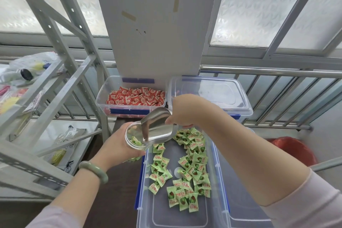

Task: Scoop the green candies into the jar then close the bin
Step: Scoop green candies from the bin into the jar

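Green candies (187,176) scattered in open clear bin (146,207) on dark bench (114,196), nearest. Left hand (118,146) wrapped round clear jar (134,138), tilted at bin's far left corner, few green candies inside. Right hand (187,113) gripping metal scoop (157,127), mouth at jar rim. Beyond: red-candy bin (133,96), lidded bin (211,92), railing (277,73), frosted windows.

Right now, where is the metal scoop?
In the head view it sits mid-frame: the right hand tips the metal scoop into the clear jar held by the left hand, above the far left corner of the green-candy bin.
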`<state>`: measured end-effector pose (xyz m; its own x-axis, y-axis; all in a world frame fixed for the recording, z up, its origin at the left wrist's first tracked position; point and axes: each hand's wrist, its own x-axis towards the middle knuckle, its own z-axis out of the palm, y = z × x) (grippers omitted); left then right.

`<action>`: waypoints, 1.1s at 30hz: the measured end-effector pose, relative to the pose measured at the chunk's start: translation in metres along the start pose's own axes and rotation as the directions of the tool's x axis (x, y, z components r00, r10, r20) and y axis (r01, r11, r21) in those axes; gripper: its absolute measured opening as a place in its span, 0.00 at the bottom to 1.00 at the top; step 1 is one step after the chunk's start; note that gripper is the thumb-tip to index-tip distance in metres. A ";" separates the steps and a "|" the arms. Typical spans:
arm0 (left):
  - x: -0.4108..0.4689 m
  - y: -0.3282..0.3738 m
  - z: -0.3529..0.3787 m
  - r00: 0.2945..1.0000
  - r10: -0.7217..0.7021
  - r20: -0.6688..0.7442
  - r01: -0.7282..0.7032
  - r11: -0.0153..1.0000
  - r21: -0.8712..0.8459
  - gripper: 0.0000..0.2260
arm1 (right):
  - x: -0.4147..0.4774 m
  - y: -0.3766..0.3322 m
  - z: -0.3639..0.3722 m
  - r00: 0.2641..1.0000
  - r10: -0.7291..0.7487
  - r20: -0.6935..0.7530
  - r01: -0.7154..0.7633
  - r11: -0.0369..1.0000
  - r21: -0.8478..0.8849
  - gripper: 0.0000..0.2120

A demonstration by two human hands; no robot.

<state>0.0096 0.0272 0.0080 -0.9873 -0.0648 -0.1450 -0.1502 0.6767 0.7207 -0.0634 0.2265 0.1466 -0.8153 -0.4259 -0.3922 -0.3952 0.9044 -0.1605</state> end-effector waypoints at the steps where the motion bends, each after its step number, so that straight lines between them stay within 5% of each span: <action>1: 0.000 0.000 0.000 1.000 -0.004 -0.004 0.004 1.000 0.000 0.38 | -0.001 0.005 0.002 1.000 0.018 0.006 -0.018 0.998 0.057 0.21; 9: -0.002 0.000 0.000 1.000 0.007 0.009 -0.007 1.000 0.008 0.36 | -0.008 0.060 0.060 0.941 0.310 0.139 -0.339 0.827 0.448 0.18; 11: -0.002 0.001 -0.001 1.000 0.010 0.011 -0.010 1.000 0.017 0.36 | -0.016 0.065 0.082 0.943 0.280 0.180 -0.319 0.914 0.252 0.13; 14: -0.001 0.002 -0.003 1.000 0.019 0.016 -0.019 0.999 0.028 0.36 | -0.028 0.065 0.111 0.931 0.258 0.257 -0.280 0.958 0.053 0.26; 17: 0.000 0.003 -0.004 0.999 0.033 0.023 -0.033 0.999 0.029 0.35 | -0.034 0.069 0.130 0.880 0.282 0.382 -0.264 0.959 -0.101 0.26; 21: 0.000 0.005 -0.005 0.998 0.044 0.040 -0.045 0.999 0.028 0.35 | -0.039 0.080 0.158 0.874 0.344 0.344 -0.400 0.911 0.103 0.04; 33: 0.002 0.005 -0.005 0.998 0.032 0.051 -0.034 0.999 0.034 0.36 | -0.016 0.038 0.185 0.858 0.207 0.471 -0.262 0.964 0.052 0.25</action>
<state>0.0065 0.0264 0.0151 -0.9877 -0.0060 -0.1561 -0.1152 0.7032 0.7016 0.0131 0.2720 -0.0211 -0.5819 -0.1664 -0.7960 -0.1455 0.9843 -0.0994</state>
